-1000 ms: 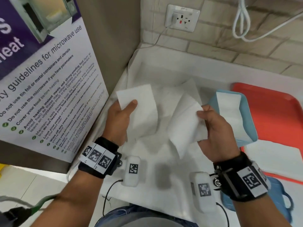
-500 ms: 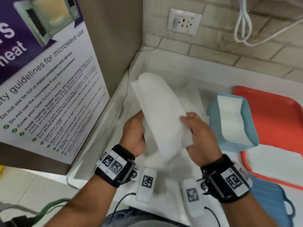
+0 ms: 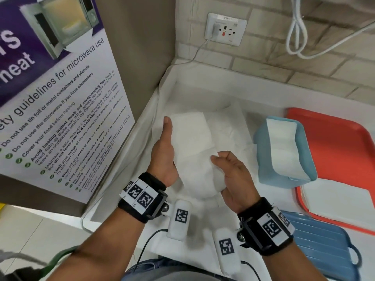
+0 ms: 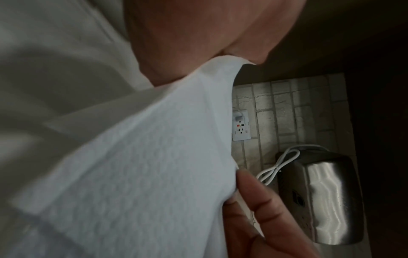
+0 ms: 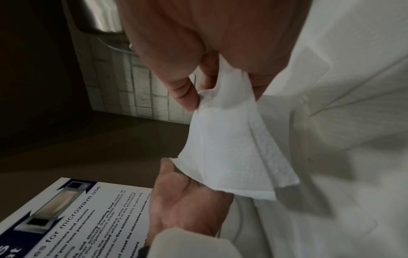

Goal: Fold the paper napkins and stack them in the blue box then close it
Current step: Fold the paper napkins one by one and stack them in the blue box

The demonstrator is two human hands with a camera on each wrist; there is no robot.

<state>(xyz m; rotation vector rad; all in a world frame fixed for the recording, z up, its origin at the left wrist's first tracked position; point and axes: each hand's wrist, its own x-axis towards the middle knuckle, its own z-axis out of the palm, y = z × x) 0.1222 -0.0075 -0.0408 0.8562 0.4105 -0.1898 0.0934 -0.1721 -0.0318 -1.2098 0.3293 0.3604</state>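
Note:
I hold one white paper napkin (image 3: 192, 142) above the counter, doubled over into a long strip. My left hand (image 3: 167, 136) grips its left edge, with the thumb along the top and the fingers hidden behind the paper. My right hand (image 3: 216, 160) pinches its near right edge. In the right wrist view the right fingers (image 5: 185, 94) pinch the napkin (image 5: 229, 148); the left wrist view shows the napkin (image 4: 143, 157) caught at its corner. The open blue box (image 3: 263, 159) stands to the right with folded napkins (image 3: 284, 145) inside. Its blue lid (image 3: 324, 248) lies at the near right.
A red tray (image 3: 334, 142) behind the box carries a flat pile of napkins (image 3: 336, 199). More loose napkins (image 3: 227, 126) lie on the white counter under my hands. A poster panel (image 3: 60, 98) walls off the left, and a brick wall with a socket (image 3: 225, 29) closes the back.
My hands, first apart with the napkin spread, came together and doubled it over. Now it is lower and flatter between them.

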